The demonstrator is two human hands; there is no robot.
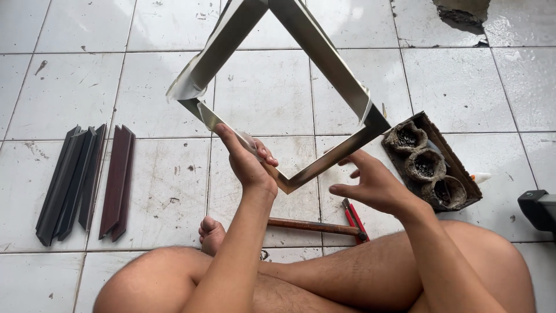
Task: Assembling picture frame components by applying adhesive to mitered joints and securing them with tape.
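**A:** What does the head view show in the hands?

**B:** A square metal frame (289,93), silvery, turned on its corner like a diamond and held up over the white tiled floor (69,87). Its far corner runs off the top edge of the picture. The left hand (246,159) is wrapped around the lower left bar, fingers curled over the metal near the bottom corner. The right hand (373,182) sits under the lower right bar, fingers spread and loosely bent, the fingertips touching the bar's underside rather than clasping it.

**A:** And around the person?

**B:** They sit cross-legged on the floor, bare knees near the bottom edge, one foot (211,235) showing between the legs. Just beyond the legs lies a hammer (315,226) with a brownish handle, and beside its head a red-handled tool (353,217), partly hidden by the right hand. To the right of the frame is a dark shallow tray (460,174) holding three grimy round cups (425,165). Well apart on the left lie dark grey strips (69,182) and, just beside them, reddish-brown strips (117,182), all cut at an angle. A dark object (538,208) pokes in at the right edge; what it is, I cannot tell.
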